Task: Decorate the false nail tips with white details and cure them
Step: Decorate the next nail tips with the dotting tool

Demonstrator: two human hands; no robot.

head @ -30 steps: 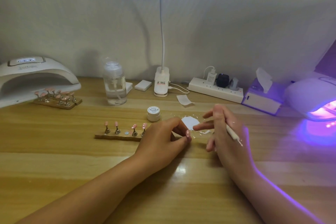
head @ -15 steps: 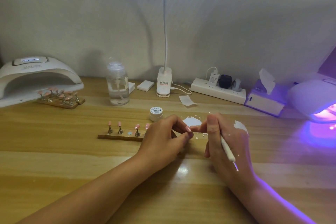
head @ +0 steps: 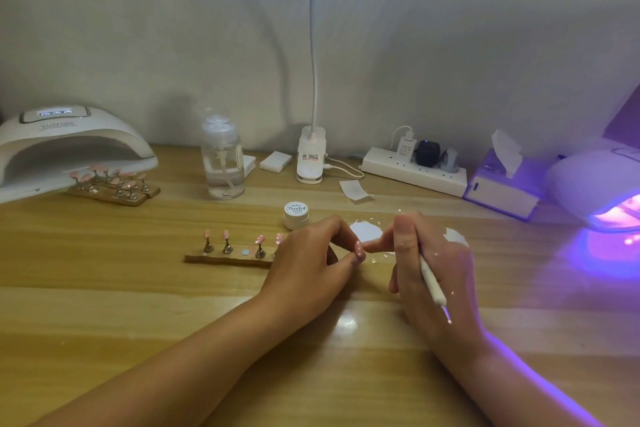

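Your left hand (head: 311,253) pinches a pink tip (head: 359,249) just right of the stand (head: 225,258), while your right hand (head: 429,263), gripping the pen (head: 431,282) point-backward, has closed in to touch the tip, so you're likely tidying white detail, with curing yet to come.

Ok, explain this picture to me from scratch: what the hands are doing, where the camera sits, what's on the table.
There is no machine here: these are a person's two bare hands, seen from a camera worn on the head, looking forward and down. The left hand pinches a pink nail tip; the right hand holds a white pen, one finger reaching to that tip. On the table stand a strip with more pink tips, a small jar and a clear bottle. A curing lamp glows purple at the right; a second lamp sits at the left.
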